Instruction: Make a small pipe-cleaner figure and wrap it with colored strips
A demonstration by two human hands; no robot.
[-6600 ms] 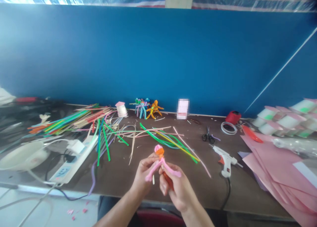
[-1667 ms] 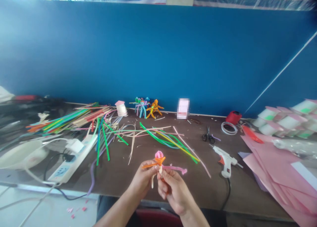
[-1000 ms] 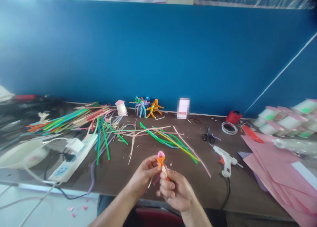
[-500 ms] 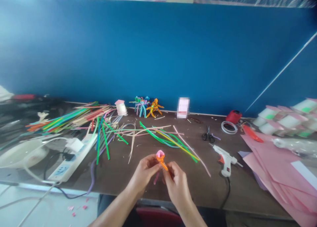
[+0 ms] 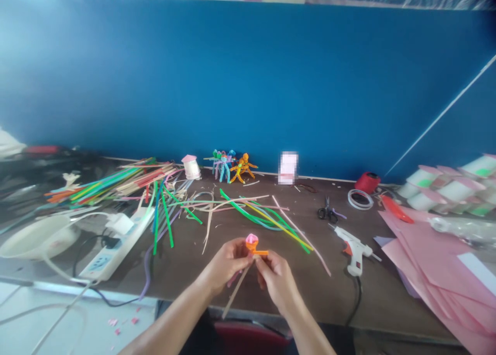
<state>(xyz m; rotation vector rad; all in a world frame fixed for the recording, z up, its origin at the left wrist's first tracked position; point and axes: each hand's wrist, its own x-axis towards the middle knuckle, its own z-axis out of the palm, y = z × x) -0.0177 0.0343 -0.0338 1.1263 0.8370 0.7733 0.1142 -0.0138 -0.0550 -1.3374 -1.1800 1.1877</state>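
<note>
Head: pipe-cleaner figure (image 5: 251, 245) between left hand (image 5: 227, 264), right hand (image 5: 276, 277).

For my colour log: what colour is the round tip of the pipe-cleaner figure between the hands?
Pink: the round pink tip sits on orange pipe cleaner; head view.

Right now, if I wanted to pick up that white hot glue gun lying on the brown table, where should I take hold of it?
Take the white hot glue gun by its handle, coming from the near side of the table. The handle points that way, while the nozzle points away to the far left. The black cord runs from the handle's base, so keep your fingers above it.
</note>
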